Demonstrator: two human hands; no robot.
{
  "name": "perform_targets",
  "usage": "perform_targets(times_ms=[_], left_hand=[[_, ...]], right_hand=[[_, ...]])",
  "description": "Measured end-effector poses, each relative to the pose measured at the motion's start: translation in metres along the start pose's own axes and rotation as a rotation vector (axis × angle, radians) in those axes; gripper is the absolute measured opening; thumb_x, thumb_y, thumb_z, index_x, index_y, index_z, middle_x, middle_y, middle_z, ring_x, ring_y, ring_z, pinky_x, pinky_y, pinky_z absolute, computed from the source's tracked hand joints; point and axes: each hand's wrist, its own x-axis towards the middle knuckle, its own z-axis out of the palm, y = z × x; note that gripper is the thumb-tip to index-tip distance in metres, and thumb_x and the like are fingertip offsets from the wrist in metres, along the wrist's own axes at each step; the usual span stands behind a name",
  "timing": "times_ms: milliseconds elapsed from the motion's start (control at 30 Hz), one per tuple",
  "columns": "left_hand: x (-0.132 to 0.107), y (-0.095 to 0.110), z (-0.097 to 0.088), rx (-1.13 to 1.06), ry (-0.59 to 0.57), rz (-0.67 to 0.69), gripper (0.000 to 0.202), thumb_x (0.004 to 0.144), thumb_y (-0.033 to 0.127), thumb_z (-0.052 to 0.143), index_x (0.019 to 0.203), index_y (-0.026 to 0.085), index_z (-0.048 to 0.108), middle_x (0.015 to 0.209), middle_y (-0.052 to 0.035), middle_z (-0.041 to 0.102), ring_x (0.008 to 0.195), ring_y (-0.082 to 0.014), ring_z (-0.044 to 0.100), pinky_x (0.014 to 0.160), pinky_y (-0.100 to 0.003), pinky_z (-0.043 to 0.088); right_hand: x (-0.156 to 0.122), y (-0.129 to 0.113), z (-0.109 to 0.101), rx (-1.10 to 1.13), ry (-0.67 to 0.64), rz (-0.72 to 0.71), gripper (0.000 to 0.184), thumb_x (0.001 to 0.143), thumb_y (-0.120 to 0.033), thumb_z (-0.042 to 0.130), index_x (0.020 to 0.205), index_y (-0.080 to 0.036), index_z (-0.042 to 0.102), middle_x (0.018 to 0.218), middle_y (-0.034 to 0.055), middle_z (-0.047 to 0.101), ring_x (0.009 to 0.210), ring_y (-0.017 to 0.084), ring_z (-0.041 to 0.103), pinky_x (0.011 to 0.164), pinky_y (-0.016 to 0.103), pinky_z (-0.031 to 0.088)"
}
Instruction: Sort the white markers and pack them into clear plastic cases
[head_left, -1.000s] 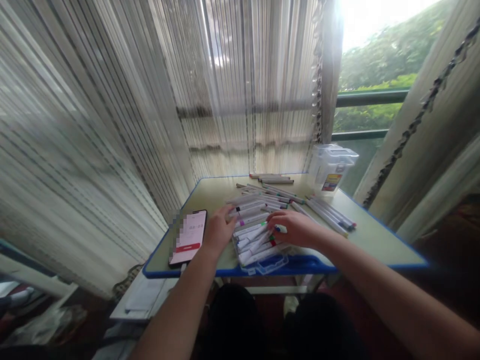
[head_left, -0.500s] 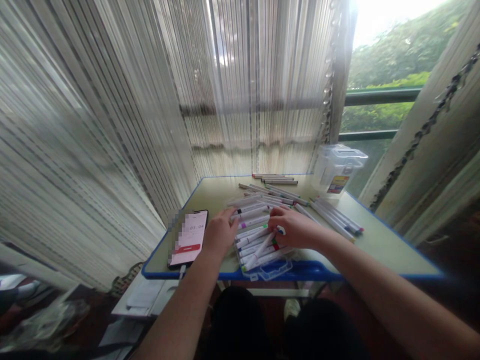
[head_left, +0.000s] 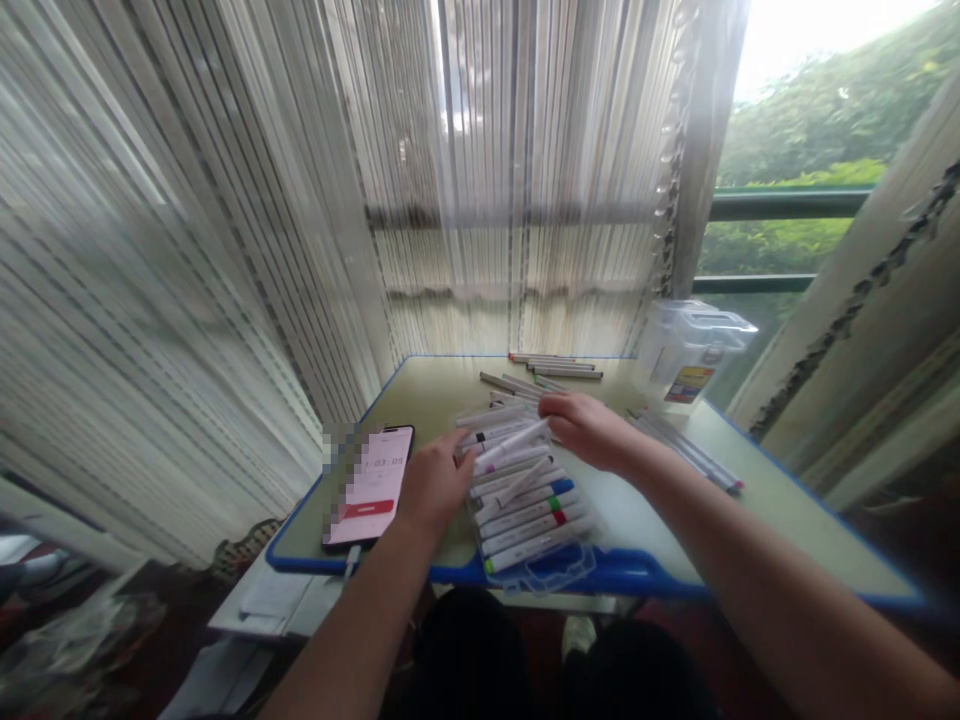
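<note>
A clear plastic case [head_left: 577, 568] lies near the table's front edge, holding a row of white markers [head_left: 525, 525] with coloured bands, among them blue, green and red. One marker [head_left: 517, 485] slants loosely across the row. My right hand [head_left: 581, 425] is closed over the case's far right, its fingertips at the upper end of a tilted white marker [head_left: 514, 445]. The lower end of that marker reaches my left hand [head_left: 435, 475]. This hand rests on the case's left side, thumb and fingers apart, touching the markers' ends. My right fingertips are partly hidden.
A phone [head_left: 371, 490] with a timer lies at the left, a cable at its lower end. Loose markers [head_left: 562, 368] lie at the back; more [head_left: 694, 455] lie at the right. A clear lidded box [head_left: 686, 360] stands back right. Curtains [head_left: 480, 250] hang behind the table [head_left: 787, 510].
My right hand has moved up and away from the slanted marker, which now lies on the row. It now grips another marker farther back. My left hand stays at the case's left side.
</note>
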Motion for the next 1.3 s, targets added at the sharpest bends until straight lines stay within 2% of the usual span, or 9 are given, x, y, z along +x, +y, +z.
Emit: perform_targets(times_ms=[167,267,400,600,800,967,1067,1167,1300], left_hand=[[-0.002,0.000,-0.003,-0.053,0.006,-0.057,0.025,0.077,0.028,0.061,0.101,0.024,0.068,0.070,-0.0008,0.068,0.062,-0.0169,0.063,0.060,-0.025,0.045],[-0.003,-0.001,-0.004,-0.073,-0.027,-0.086,0.019,0.077,0.027,0.061,0.095,0.024,0.068,0.067,-0.0002,0.067,0.062,-0.0170,0.063,0.057,-0.025,0.043],[-0.004,-0.002,-0.005,-0.117,-0.051,-0.055,0.012,0.078,0.027,0.058,0.087,0.022,0.066,0.075,-0.0014,0.070,0.066,-0.0162,0.064,0.060,-0.025,0.044],[-0.003,0.001,-0.009,-0.085,-0.090,-0.080,0.012,0.078,0.026,0.054,0.084,0.021,0.064,0.077,-0.0017,0.069,0.070,-0.0165,0.064,0.063,-0.025,0.045],[-0.005,0.003,-0.010,-0.084,-0.069,-0.065,0.015,0.078,0.028,0.053,0.087,0.022,0.065,0.078,-0.0013,0.069,0.069,-0.0159,0.063,0.063,-0.025,0.044],[-0.005,0.005,-0.012,-0.035,-0.091,-0.064,0.021,0.084,0.033,0.048,0.086,0.023,0.066,0.076,-0.0010,0.069,0.067,-0.0162,0.063,0.062,-0.026,0.043],[-0.005,0.008,-0.012,-0.031,-0.101,-0.122,0.017,0.081,0.033,0.052,0.085,0.022,0.064,0.073,-0.0011,0.068,0.067,-0.0168,0.063,0.062,-0.026,0.043],[-0.004,0.010,-0.011,-0.112,-0.091,-0.179,0.020,0.077,0.031,0.055,0.093,0.020,0.062,0.077,-0.0021,0.068,0.069,-0.0165,0.064,0.063,-0.026,0.045],[-0.005,0.010,-0.012,-0.198,-0.110,-0.161,0.033,0.077,0.031,0.055,0.107,0.018,0.062,0.088,-0.0047,0.069,0.069,-0.0154,0.062,0.067,-0.027,0.047]], right_hand=[[0.017,0.022,0.027,0.044,0.209,0.270,0.006,0.077,-0.019,0.044,0.073,-0.019,0.048,0.080,0.0051,0.057,0.075,0.017,0.051,0.065,0.027,0.037],[0.014,0.035,0.043,0.185,0.147,0.325,0.006,0.072,-0.022,0.052,0.077,-0.019,0.050,0.080,0.0036,0.057,0.074,0.017,0.052,0.064,0.027,0.039],[0.009,0.038,0.044,0.334,0.046,0.314,0.013,0.069,-0.022,0.056,0.081,-0.019,0.053,0.074,-0.0004,0.055,0.068,0.015,0.051,0.060,0.025,0.038],[0.009,0.024,0.035,0.239,-0.017,0.258,0.013,0.069,-0.018,0.059,0.082,-0.017,0.055,0.085,0.0025,0.054,0.077,0.015,0.052,0.067,0.024,0.039],[0.011,0.024,0.037,0.174,0.012,0.264,0.005,0.074,-0.020,0.057,0.078,-0.017,0.055,0.089,0.0048,0.056,0.081,0.016,0.053,0.071,0.025,0.041],[0.009,0.024,0.035,0.105,-0.045,0.267,0.007,0.073,-0.019,0.060,0.079,-0.016,0.061,0.099,0.0088,0.059,0.093,0.020,0.053,0.083,0.028,0.041],[0.005,0.020,0.030,0.033,-0.107,0.276,0.009,0.073,-0.020,0.061,0.080,-0.016,0.065,0.105,0.0093,0.061,0.100,0.024,0.051,0.087,0.031,0.038],[0.000,0.017,0.027,-0.027,-0.166,0.269,0.011,0.075,-0.022,0.059,0.079,-0.016,0.068,0.100,0.0090,0.064,0.098,0.025,0.050,0.083,0.031,0.038],[-0.002,0.015,0.023,-0.068,-0.173,0.225,0.011,0.074,-0.021,0.058,0.074,-0.017,0.068,0.092,0.0075,0.065,0.092,0.024,0.051,0.079,0.029,0.037]])
